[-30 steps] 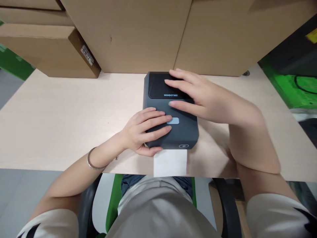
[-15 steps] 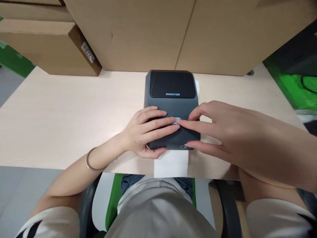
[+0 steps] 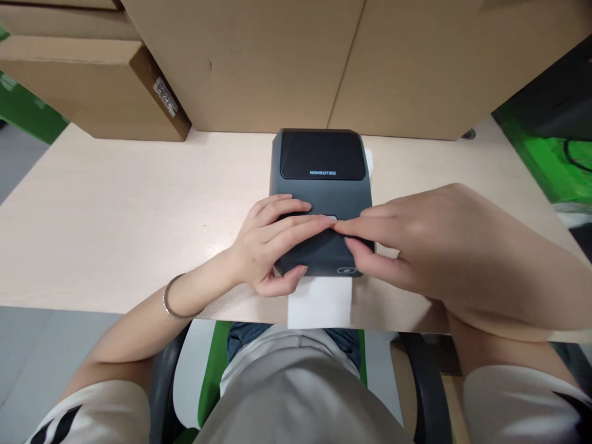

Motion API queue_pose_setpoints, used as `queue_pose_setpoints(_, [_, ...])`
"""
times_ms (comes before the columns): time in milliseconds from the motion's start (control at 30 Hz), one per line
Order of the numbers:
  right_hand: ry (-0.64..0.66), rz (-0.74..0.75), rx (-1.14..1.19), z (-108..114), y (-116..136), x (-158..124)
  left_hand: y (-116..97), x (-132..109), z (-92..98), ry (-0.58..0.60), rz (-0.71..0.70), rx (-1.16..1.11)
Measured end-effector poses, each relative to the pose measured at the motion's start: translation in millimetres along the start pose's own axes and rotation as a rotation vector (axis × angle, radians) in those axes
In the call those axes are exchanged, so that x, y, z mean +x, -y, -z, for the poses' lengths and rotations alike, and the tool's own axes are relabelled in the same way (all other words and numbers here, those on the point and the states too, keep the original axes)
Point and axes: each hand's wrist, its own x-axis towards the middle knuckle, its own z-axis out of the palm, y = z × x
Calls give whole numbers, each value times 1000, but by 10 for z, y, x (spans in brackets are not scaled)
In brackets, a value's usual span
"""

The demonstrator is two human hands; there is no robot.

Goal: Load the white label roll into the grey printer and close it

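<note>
A dark grey label printer (image 3: 322, 198) with a glossy black panel sits on the table before me. My left hand (image 3: 277, 243) lies over its top, fingers stretched out and thumb by the front left edge. Two of its fingertips meet at a small pale blue-white piece (image 3: 332, 217) on the printer's top; most of that piece is covered, so I cannot tell what it is. From the right, my right hand (image 3: 398, 231) brings its index fingertip to the same piece. Its thumb stays apart, over the printer's right side. White paper (image 3: 320, 303) sticks out under the printer's front.
Large cardboard boxes (image 3: 272, 61) stand along the table's back, right behind the printer. A smaller carton (image 3: 83, 86) with a label is at the back left. The light wooden table (image 3: 115, 203) ends just before my lap. Chair armrests flank me.
The fingers of my left hand have drawn closer together and cover more of the pale piece. My right thumb has moved up and in from the printer's front edge, nearer the index finger.
</note>
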Motion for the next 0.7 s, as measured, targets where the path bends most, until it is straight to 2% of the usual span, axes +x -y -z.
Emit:
queue_pose_setpoints(67, [-1, 50, -50, 1, 25, -27, 48, -38, -9, 5, -42, 11])
queue_pose_setpoints(200, [8, 60, -200, -7, 109, -182, 145, -95, -18, 30, -141, 30])
queue_pose_setpoints(333, [93, 44, -399, -36, 215, -322, 171, -98, -19, 4, -173, 92])
queue_pose_setpoints(700, [86, -22, -421, -87, 420, -377, 179, -137, -39, -67, -250, 255])
